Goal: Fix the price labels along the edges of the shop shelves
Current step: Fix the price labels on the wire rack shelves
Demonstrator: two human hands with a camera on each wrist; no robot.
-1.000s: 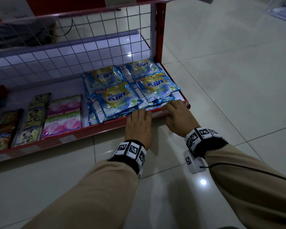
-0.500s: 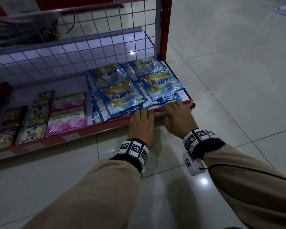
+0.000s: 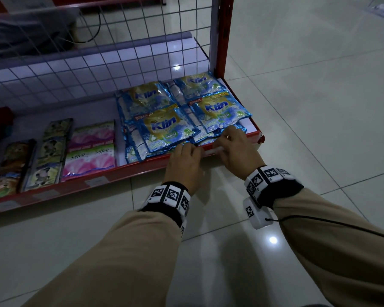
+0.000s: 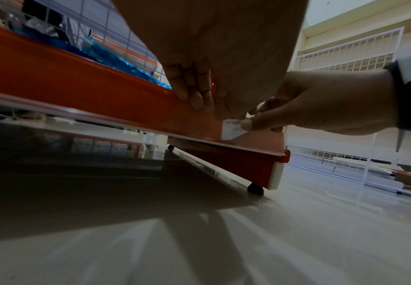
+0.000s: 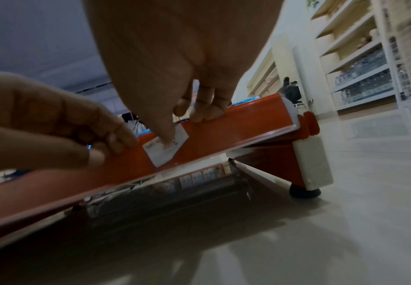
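Left hand (image 3: 183, 167) grips the shelf edge (image 3: 120, 173); right hand (image 3: 237, 151) pinches the price label (image 5: 165, 156) — Klin sachets (image 3: 166, 127) behind.

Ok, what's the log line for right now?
left hand: holds shelf edge | right hand: pinches price label | Klin packs: on shelf

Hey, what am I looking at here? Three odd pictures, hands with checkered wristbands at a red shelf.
No machine: a person works bare-handed, wearing three cameras. One picture is from the head, looking down; the other two look along each wrist at the fingers, from near the floor. The checkered wristbands sit on both wrists. On the low red shelf lie blue Klin sachets and pink sachets. The left hand grips the shelf's front edge; the right hand pinches a white label against it.
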